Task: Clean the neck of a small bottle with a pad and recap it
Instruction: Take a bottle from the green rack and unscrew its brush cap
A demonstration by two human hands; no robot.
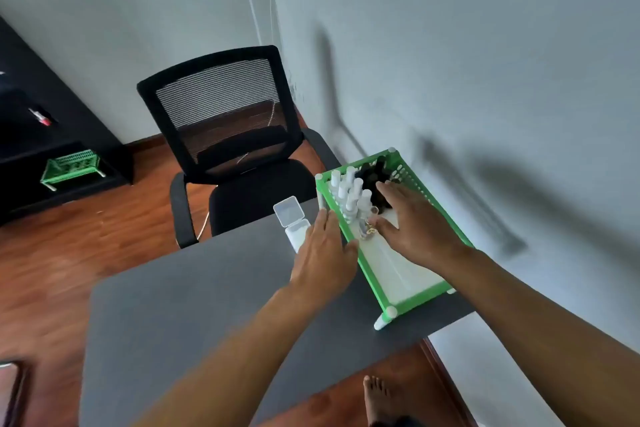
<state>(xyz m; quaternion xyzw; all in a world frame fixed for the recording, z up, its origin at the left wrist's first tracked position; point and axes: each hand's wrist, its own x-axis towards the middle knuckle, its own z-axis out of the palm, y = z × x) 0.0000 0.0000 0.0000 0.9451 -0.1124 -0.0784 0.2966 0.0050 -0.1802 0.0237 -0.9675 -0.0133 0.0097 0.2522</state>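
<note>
Green plastic forms the perforated walls of the basket (372,276) that stands on short white legs at the far right corner of the grey table (194,305), and everything else is placed from it. Inside the basket, at its far end, a cluster of small white-capped bottles (346,191) stands upright along the left wall, with a group of black-capped bottles (374,177) just beside them toward the right wall. Nearer than both clusters, a small clear bottle (367,227) stands on the basket's white floor, its open mouth uppermost as far as the blur allows. The right hand (415,229) reaches into the basket palm down, fingers spread apart and gripping nothing; its thumb lies just beside the clear bottle, touching it or nearly so, while the other fingers extend over the black-capped bottles. The left hand (323,256) rests just outside the basket's left wall, fingers straight and loosely together, empty, with its thumb at the green rim. Just left of the basket, beyond those fingertips, a white pad box (292,220) sits with its clear lid flipped up. A black mesh office chair (235,146) stands beyond the table, left of the basket.
</note>
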